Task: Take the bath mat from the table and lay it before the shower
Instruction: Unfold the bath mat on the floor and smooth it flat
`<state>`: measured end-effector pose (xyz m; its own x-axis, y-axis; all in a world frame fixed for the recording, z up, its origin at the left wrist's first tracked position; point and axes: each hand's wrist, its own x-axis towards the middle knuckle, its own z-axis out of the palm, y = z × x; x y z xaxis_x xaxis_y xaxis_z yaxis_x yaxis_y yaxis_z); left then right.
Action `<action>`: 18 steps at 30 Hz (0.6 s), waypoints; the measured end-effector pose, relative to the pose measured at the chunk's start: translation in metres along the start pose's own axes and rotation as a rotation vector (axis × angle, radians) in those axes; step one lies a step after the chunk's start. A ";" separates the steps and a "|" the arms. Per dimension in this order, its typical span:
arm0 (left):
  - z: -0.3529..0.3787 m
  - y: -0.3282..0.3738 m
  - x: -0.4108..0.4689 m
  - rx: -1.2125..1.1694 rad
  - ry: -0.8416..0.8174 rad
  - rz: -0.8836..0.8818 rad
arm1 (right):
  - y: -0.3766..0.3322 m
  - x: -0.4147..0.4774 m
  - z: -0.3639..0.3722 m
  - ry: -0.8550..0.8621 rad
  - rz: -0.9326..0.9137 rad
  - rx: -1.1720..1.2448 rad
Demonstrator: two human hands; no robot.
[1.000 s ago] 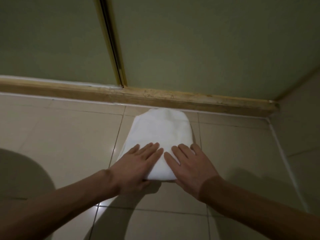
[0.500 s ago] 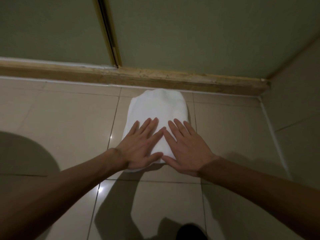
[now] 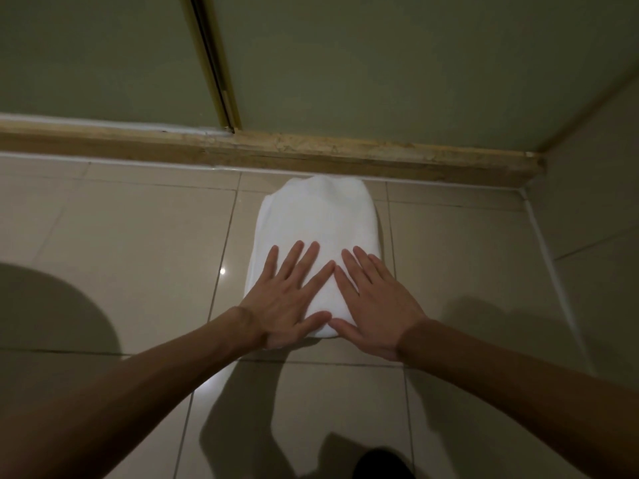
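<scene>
A white folded bath mat (image 3: 320, 219) lies on the beige floor tiles, its far end close to the shower's raised threshold (image 3: 311, 152). My left hand (image 3: 288, 299) rests flat on the mat's near left part with straight, spread fingers. My right hand (image 3: 371, 302) lies flat on the near right part, fingers straight too. The two thumbs nearly meet at the mat's near edge. Behind the threshold stand the frosted shower panels (image 3: 380, 63) with a gold sliding frame (image 3: 214, 63).
A tiled wall (image 3: 594, 219) closes the space on the right, meeting the floor along a white joint. Bare floor tiles (image 3: 121, 236) stretch to the left. A dark shape, hard to tell, shows at the bottom edge (image 3: 380, 464).
Both hands have slid forward over the mat and spread flatter. The camera has pulled back, so more floor shows below my arms.
</scene>
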<state>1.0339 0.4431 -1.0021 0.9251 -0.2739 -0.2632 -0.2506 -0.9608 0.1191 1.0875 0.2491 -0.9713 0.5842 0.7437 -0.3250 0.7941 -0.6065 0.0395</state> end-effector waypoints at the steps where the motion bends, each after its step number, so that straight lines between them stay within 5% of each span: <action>1: 0.000 0.000 0.000 -0.001 -0.001 -0.001 | 0.000 0.000 0.001 -0.001 -0.001 0.002; 7: -0.003 0.001 0.000 -0.028 -0.002 -0.001 | 0.003 -0.002 -0.005 0.011 0.012 0.069; 14: -0.040 0.002 0.031 -0.031 0.138 0.078 | 0.010 -0.017 -0.004 0.114 0.481 0.741; 18: -0.057 0.006 0.066 0.105 0.052 0.245 | 0.016 -0.026 -0.004 0.092 0.437 0.945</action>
<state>1.1095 0.4219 -0.9642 0.8460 -0.4985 -0.1890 -0.4943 -0.8663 0.0722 1.0856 0.2210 -0.9585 0.8310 0.4012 -0.3853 0.0795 -0.7713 -0.6315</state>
